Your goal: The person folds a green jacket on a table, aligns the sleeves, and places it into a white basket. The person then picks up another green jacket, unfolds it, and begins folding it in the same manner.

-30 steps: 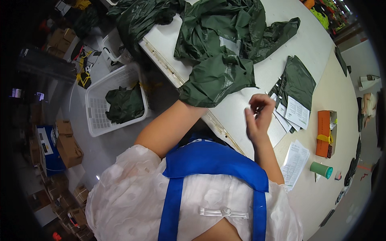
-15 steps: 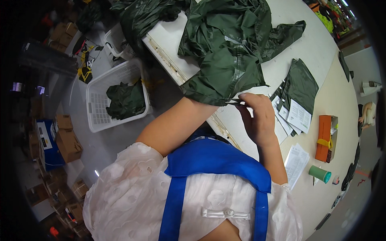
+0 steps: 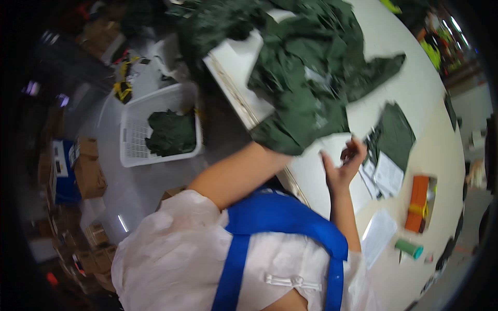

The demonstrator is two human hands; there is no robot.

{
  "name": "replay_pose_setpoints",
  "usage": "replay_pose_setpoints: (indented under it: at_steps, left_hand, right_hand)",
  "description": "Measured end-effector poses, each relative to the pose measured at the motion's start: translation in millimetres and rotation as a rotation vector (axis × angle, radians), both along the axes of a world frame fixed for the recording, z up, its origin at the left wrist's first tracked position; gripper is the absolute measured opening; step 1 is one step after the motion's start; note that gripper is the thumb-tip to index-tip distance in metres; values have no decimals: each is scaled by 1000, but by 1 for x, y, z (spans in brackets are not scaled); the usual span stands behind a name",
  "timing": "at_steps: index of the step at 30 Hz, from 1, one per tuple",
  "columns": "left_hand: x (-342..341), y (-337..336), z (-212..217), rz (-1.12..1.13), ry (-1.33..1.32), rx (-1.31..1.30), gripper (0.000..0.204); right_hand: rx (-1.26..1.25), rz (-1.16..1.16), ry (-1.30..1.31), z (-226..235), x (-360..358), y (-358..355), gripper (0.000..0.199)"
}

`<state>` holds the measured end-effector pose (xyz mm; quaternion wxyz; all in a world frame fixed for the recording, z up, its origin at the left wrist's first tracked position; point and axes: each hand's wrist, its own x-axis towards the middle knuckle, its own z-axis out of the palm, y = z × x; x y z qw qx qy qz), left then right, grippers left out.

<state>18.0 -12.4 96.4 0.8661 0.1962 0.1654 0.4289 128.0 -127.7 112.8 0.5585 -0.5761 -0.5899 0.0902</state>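
Observation:
A crumpled dark green garment (image 3: 311, 88) lies over the white table and hangs past its near edge. My left forearm reaches up under the near end of this cloth, which hides my left hand and its fingers. To the right of the garment's lower edge, my right hand (image 3: 343, 168) is raised over the table, apart from the cloth. Its thumb stands away from the curled fingers, with a gap between them. A dark patch shows among the fingers; motion blur keeps me from telling whether it is a thing or shadow.
Folded green pieces (image 3: 395, 132) with white printed sheets (image 3: 388, 175) lie right of my hand. Beyond are an orange box (image 3: 416, 203), a green thread spool (image 3: 409, 248) and more paper (image 3: 379, 236). A white basket (image 3: 160, 161) holding green cloth stands on the floor at left.
My right hand has come away from the garment's edge, where its fingers were pinched, and has opened. The whole view has shifted, and the cloth end looks turned over my left forearm.

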Motion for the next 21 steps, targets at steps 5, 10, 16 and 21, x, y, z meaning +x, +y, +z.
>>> replay_pose_setpoints:
  at_steps: [5,10,16,21]
  left_hand:
    - [16,-22,-18,-88,109,29,50]
    - [4,-36,-41,-151,240,84,50]
    - [-28,-74,-99,-451,765,485,51]
    - [-73,-98,-106,-952,1008,479,55]
  right_hand:
    - [149,-125,-356,-52,-10,34,87]
    - [232,-187,-100,-28,47,43,33]
    - [-195,-19,262,-36,128,-3,41]
    - [-579,48,373,-75,163,-48,17]
